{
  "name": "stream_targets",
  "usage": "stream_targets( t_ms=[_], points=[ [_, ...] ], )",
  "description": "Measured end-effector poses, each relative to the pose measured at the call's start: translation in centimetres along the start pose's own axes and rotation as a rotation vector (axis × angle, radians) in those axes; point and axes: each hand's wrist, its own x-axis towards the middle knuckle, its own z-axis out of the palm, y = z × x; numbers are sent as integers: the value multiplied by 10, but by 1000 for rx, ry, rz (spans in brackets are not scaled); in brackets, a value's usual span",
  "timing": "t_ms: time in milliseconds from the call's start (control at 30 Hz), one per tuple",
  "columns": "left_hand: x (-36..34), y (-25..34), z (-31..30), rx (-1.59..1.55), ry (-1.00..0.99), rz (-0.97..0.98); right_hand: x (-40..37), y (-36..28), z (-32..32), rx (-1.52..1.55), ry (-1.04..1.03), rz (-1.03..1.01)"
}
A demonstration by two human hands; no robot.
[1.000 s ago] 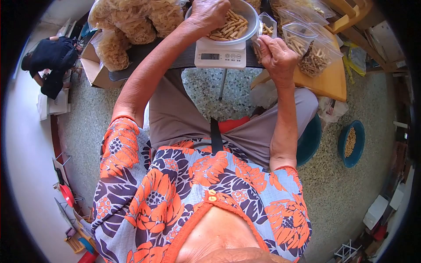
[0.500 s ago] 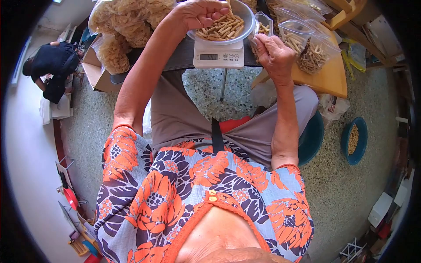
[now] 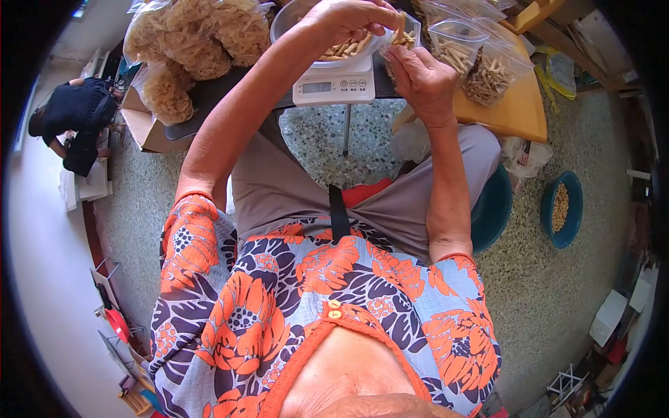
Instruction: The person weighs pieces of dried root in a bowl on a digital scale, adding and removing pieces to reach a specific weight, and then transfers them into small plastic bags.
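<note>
My left hand (image 3: 352,19) is at the mouth of a small clear plastic bag (image 3: 412,29), fingers pinched on a brown stick-like piece (image 3: 400,26). Gripping that bag's near side is my right hand (image 3: 424,82), with more brown pieces visible inside. Under my left wrist, a pale round bowl (image 3: 280,29) holds short brown sticks (image 3: 347,50), partly hidden by the forearm. The bowl rests on a white digital scale (image 3: 333,88), whose display is too blurred to read surely.
Filled bags of sticks (image 3: 488,82) lie on a wooden surface (image 3: 526,115) at right. Large bags of tan pieces (image 3: 202,42) are piled at left, by a cardboard box (image 3: 150,125). Teal basins (image 3: 570,182) stand on the floor. Another person (image 3: 80,115) is at far left.
My left hand has moved right, from above the bowl to the mouth of the small bag. My right hand still holds the bag. The whole view has shifted slightly.
</note>
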Motion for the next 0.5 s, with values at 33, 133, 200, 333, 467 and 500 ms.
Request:
stream_targets(
  t_ms=[33,133,200,333,467,500],
  points=[
    [-1,0,1,-1,0,-1,0,0,0,0,-1,1],
    [-7,3,-2,8,99,215,-1,2,0,10,4,-1],
    [-10,6,-14,51,123,219,-1,3,2,35,22,0],
    [-17,-3,-44,218,155,319,1,2,2,37,46,-15],
    [-26,-9,-54,483,194,270,1,1,1,70,38,19],
    [-30,-10,-56,605,178,178,2,1,1,75,34,32]
  ],
)
